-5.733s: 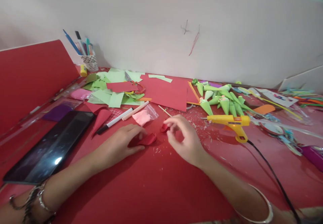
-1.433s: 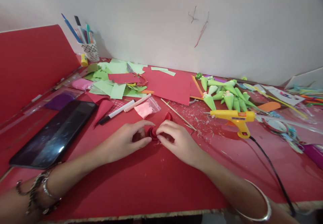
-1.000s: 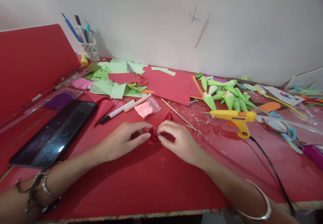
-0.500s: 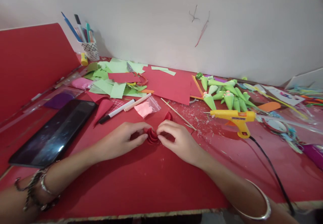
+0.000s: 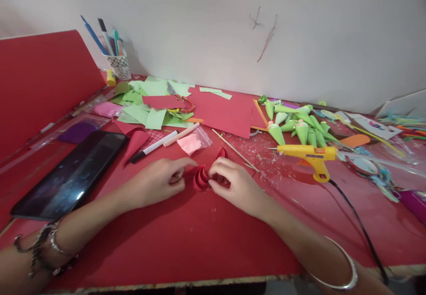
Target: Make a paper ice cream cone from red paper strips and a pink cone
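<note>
A coiled strip of red paper [image 5: 200, 179] is pinched at its three-o'clock edge by the right hand [image 5: 238, 189], just above a red tabletop [image 5: 196, 246].
At the coil's nine-o'clock side, the left hand [image 5: 158, 184] is held with index finger and thumb apart. Farther out, a glossy black phone [image 5: 71, 175] is seen at nine, a yellow plastic glue gun [image 5: 304, 152] near three.

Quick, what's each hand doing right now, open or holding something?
Left hand: open beside the red coil; contact unclear.
Right hand: closed, holding the coil's edge.
</note>
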`<action>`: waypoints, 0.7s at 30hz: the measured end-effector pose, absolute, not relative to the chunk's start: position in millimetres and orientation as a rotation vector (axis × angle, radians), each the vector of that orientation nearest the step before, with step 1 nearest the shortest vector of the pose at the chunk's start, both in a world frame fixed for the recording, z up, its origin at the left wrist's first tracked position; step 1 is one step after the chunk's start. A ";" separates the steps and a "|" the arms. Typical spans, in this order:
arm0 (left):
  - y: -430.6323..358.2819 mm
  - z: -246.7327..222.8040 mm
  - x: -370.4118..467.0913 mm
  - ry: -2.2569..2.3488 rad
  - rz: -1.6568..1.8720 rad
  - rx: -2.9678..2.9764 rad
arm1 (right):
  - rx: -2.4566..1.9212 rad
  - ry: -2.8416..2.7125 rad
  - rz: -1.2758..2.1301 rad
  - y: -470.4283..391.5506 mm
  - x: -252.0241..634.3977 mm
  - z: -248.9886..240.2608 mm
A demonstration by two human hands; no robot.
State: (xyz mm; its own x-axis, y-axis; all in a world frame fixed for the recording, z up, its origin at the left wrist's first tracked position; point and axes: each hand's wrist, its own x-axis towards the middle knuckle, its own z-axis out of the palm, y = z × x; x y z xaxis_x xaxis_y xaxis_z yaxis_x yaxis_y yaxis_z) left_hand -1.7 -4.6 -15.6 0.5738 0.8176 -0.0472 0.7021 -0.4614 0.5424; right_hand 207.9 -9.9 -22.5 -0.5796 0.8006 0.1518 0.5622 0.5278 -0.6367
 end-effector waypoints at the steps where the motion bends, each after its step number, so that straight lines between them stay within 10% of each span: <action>1: -4.0 -14.5 -2.4 1.234 0.281 2.308 | -1.132 -2.342 0.739 -9.8 208.0 -22.8; 21: -5.5 -12.4 5.8 1.215 0.557 2.238 | -1.164 -1.922 0.537 -4.3 216.9 -7.9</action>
State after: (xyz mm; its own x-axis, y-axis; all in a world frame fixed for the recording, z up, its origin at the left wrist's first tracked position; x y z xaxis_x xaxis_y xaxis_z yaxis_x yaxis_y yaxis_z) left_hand 5.8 -5.5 -12.4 0.5107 0.8536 0.1033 0.6358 -0.4558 0.6229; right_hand 216.9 -4.3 -7.9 -0.2491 0.8732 0.4188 0.5297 0.4849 -0.6960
